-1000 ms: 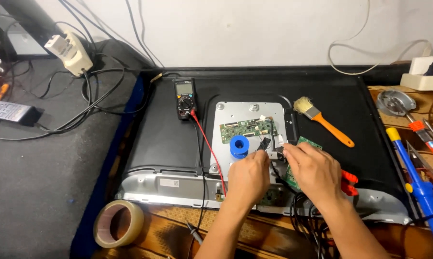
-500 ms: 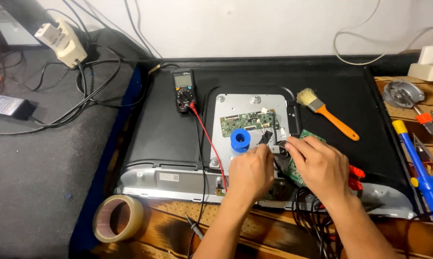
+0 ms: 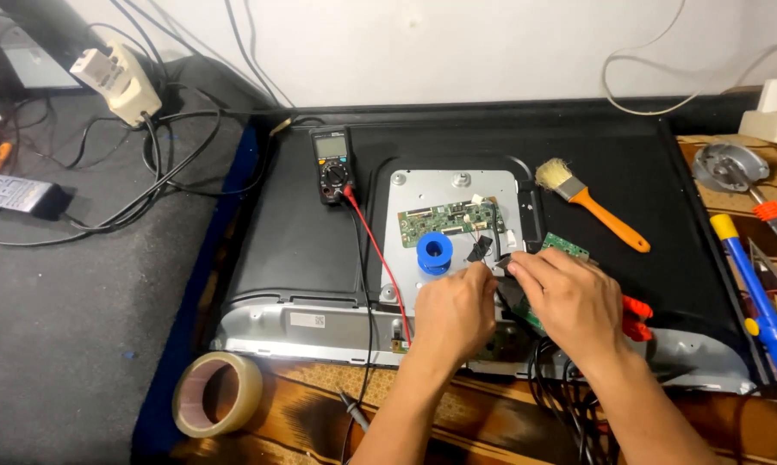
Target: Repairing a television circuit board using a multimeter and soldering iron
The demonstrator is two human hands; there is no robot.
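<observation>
A black flat monitor back [image 3: 647, 181] lies face down with a silver metal plate [image 3: 423, 194] on it. A green circuit board [image 3: 444, 222] sits on the plate, with a blue solder spool [image 3: 434, 252] just below it. My left hand [image 3: 453, 314] and my right hand [image 3: 569, 306] meet at the plate's lower right, fingertips pinched on black wires and a small connector [image 3: 492, 258]. A second small green board [image 3: 566, 246] lies partly under my right hand. A black multimeter [image 3: 332, 164] rests to the left, its red lead [image 3: 380, 258] running down past my left hand.
An orange-handled brush [image 3: 591, 202] lies right of the plate. A roll of clear tape [image 3: 218, 394] sits at the front left. Blue and orange tools [image 3: 763, 301] lie on the right. A power strip [image 3: 117, 82], a power adapter [image 3: 14, 194] and cables are on the left.
Both hands stay pinched at the same spot by the plate's lower right corner. The view has shifted slightly; nothing else moved.
</observation>
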